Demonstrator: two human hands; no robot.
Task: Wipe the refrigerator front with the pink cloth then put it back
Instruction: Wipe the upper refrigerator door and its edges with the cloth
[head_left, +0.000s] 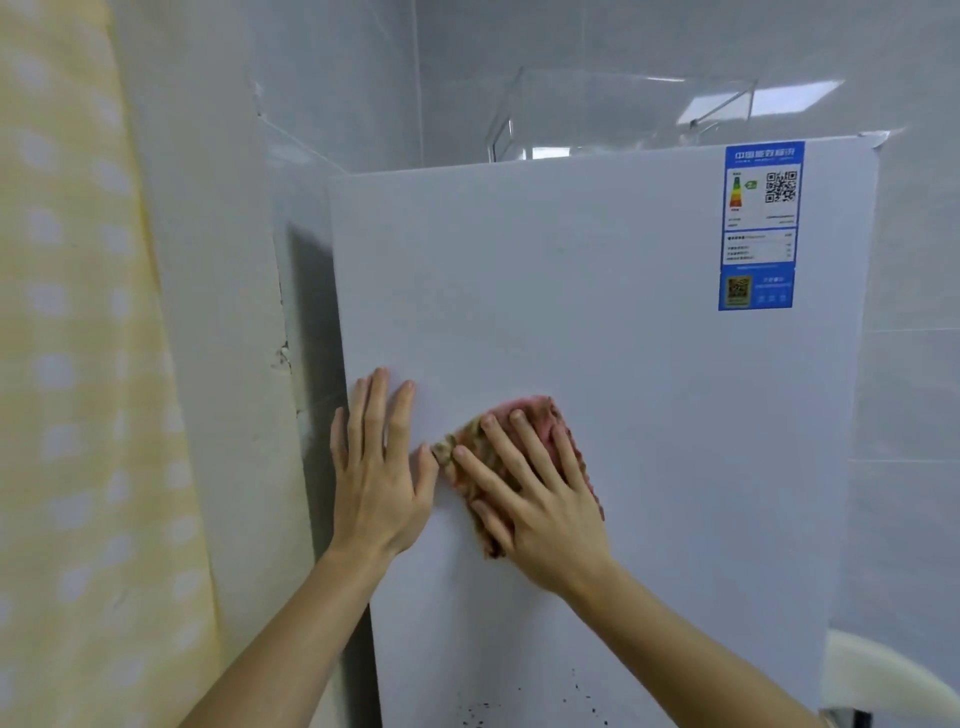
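White refrigerator front (597, 322), one blue energy label (758, 226) top right with two QR codes, print too blurry to read. One pink cloth (540, 421) flattened under right hand (540, 506), fingers spread. Left hand (379, 467) flat beside, holding nothing.

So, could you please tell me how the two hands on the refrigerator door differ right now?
The left hand lies bare against the refrigerator door, near its left edge; the right hand presses the pink cloth against it, nearer the middle. The left points straight up; the right slants up-left. Both lie flat with straight fingers.
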